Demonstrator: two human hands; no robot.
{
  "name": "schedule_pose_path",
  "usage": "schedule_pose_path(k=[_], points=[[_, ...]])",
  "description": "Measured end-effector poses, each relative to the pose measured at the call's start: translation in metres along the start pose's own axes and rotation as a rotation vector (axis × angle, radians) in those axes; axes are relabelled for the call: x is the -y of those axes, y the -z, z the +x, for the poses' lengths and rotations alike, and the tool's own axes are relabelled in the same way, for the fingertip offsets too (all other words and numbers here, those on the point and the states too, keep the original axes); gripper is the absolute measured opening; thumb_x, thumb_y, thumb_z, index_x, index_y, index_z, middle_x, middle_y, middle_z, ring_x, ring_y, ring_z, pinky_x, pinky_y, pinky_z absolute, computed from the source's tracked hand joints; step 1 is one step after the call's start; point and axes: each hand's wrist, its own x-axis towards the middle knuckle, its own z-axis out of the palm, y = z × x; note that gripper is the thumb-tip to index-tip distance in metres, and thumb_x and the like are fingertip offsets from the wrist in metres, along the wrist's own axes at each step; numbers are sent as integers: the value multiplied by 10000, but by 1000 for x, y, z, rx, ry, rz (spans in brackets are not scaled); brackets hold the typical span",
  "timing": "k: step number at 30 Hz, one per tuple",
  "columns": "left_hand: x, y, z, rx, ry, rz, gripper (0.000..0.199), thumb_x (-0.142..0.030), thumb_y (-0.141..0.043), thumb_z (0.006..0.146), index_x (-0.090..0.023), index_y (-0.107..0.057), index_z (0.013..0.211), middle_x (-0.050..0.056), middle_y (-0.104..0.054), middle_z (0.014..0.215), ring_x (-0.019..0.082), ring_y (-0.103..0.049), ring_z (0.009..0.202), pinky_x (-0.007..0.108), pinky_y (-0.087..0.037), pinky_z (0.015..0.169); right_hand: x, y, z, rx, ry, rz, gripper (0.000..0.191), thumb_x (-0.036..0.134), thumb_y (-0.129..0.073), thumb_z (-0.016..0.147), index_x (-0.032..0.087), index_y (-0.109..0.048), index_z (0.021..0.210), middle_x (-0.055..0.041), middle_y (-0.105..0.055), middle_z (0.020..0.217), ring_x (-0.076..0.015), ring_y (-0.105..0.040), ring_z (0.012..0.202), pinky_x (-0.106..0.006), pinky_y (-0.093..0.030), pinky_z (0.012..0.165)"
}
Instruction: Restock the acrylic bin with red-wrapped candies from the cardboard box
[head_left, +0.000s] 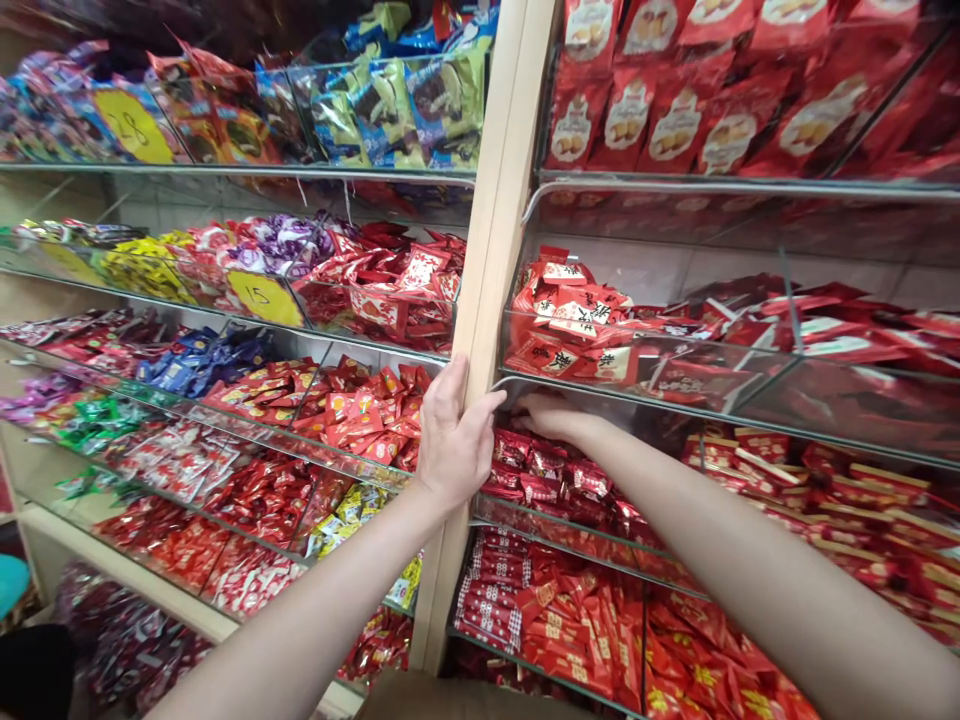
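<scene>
My left hand [456,430] grips the pale wooden post [491,230] between the two shelf units, its thumb reaching toward the right side. My right hand [544,412] is inside the right unit, under a glass shelf and just above a heap of dark red wrapped candies [551,465]. Its fingers are mostly in shadow, so whether they hold a candy is unclear. Left of the post, close to my left hand, lie red and orange candy packets [367,415] in a glass-fronted compartment.
Glass shelves with dividers and front lips [675,370] surround both hands. Red snack bags [667,120] stand at upper right; red packets [577,610] fill a lower shelf. Yellow price tags [266,297] hang on the left unit. A brown surface [465,695] shows at the bottom.
</scene>
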Motion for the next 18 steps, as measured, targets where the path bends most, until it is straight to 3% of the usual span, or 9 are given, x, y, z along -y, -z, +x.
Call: schedule_pose_path(k=[8, 11, 14, 18], points=[[0, 1, 0, 16, 1, -29, 355, -104, -493, 731, -245, -492, 1057, 49, -99, 1400, 265, -199, 1249, 473, -274, 967, 2, -6, 14, -67, -113, 32, 266, 286, -472, 756, 183, -594, 969, -80, -608, 1019, -194, -552, 888, -248, -402, 748], [0, 0, 0, 5, 3, -32, 343, -110, -493, 734, -250, -498, 1047, 39, -109, 1397, 257, -206, 1248, 464, -276, 969, -3, 0, 12, 37, -32, 63, 261, 271, -572, 670, 211, -627, 918, -40, -641, 952, -189, -572, 846, -234, -413, 735], [0, 0, 0, 3, -1, -30, 334, -116, -493, 738, -249, -499, 1044, 37, -124, 1393, 254, -213, 1245, 459, -276, 970, -10, 6, 10, 166, 106, 97, 390, 205, -637, 574, 239, -619, 963, -1, -639, 975, -190, -573, 865, -230, -414, 753], [0, -1, -1, -5, -8, -32, 328, -115, -500, 734, -239, -503, 1038, 39, -123, 1393, 253, -219, 1244, 449, -275, 973, -14, 8, 8, 201, 156, 58, 456, 152, -608, 581, 228, -591, 1031, -8, -611, 1053, -205, -549, 934, -243, -400, 791]])
